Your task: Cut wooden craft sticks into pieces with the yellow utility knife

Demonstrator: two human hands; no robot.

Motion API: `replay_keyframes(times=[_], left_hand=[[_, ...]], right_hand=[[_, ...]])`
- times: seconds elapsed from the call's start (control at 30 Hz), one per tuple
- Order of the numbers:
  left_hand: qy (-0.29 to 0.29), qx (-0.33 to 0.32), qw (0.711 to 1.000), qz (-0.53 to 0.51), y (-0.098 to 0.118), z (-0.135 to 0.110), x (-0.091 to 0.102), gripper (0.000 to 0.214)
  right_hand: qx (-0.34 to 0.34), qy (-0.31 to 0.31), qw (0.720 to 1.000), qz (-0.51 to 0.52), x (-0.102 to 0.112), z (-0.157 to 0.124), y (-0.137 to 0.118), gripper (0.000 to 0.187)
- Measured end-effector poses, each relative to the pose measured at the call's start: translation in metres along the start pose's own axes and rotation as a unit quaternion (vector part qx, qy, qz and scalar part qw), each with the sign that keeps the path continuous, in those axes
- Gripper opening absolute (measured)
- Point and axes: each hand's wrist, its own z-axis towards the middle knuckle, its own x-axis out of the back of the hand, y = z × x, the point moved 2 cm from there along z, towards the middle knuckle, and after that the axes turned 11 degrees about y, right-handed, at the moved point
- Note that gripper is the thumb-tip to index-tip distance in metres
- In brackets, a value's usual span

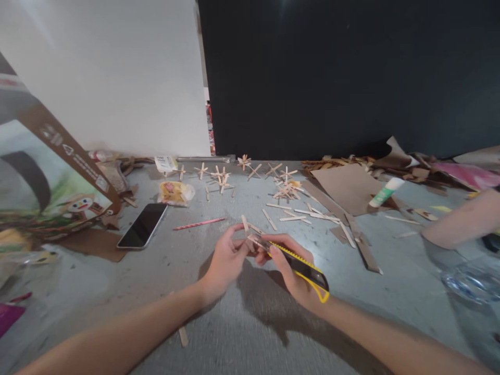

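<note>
My right hand (289, 265) is closed around a yellow and black utility knife (307, 266), its tip pointing up and left. Pinched in my left hand (225, 263) are small wooden craft sticks (245, 224) that seem to be joined crosswise. The knife's tip meets the sticks between my two hands; the exact contact is hidden by fingers. Loose craft sticks (292, 219) lie just beyond my right hand. Farther back stand several star-shaped pieces (222, 179) made of crossed sticks. A red patterned pencil (199, 224) rests beyond my left hand.
A phone (143, 226) and a packaged snack (175, 194) lie at left, near a printed carton (58, 172). On the right are cardboard pieces (344, 187), a glue stick (386, 192), a clear plastic item (474, 281) and another person's arm (464, 221).
</note>
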Motion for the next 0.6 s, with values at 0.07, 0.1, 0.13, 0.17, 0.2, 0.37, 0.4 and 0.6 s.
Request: replay_keyframes(times=[0.07, 0.1, 0.13, 0.17, 0.2, 0.37, 0.4, 0.6], left_hand=[[0.017, 0.013, 1.000, -0.004, 0.000, 0.002, 0.001, 0.053], [0.023, 0.015, 1.000, -0.005, -0.001, 0.004, 0.002, 0.049], [0.025, 0.014, 1.000, -0.005, -0.001, 0.004, 0.002, 0.046], [0.026, 0.010, 1.000, -0.002, -0.001, 0.005, 0.002, 0.042], [0.027, 0.006, 1.000, 0.002, -0.001, 0.005, 0.002, 0.040], [0.039, -0.023, 0.998, 0.053, 0.000, 0.006, 0.002, 0.035], [0.039, -0.027, 0.997, 0.062, 0.001, 0.005, 0.002, 0.034], [0.025, -0.032, 0.995, 0.088, 0.000, 0.004, 0.001, 0.033]], right_hand=[[0.011, -0.011, 1.000, -0.009, 0.002, 0.001, -0.003, 0.020], [0.027, -0.012, 0.999, -0.028, 0.004, 0.001, -0.003, 0.020], [0.047, -0.011, 0.997, -0.052, 0.006, 0.002, -0.003, 0.020], [0.072, -0.008, 0.994, -0.078, 0.009, 0.004, -0.003, 0.020], [0.101, -0.006, 0.990, -0.103, 0.012, 0.005, -0.001, 0.021], [0.192, -0.006, 0.969, -0.158, 0.020, 0.013, 0.007, 0.022], [0.188, -0.008, 0.969, -0.163, 0.020, 0.013, 0.008, 0.022], [0.198, 0.032, 0.959, -0.202, 0.020, 0.014, 0.008, 0.031]])
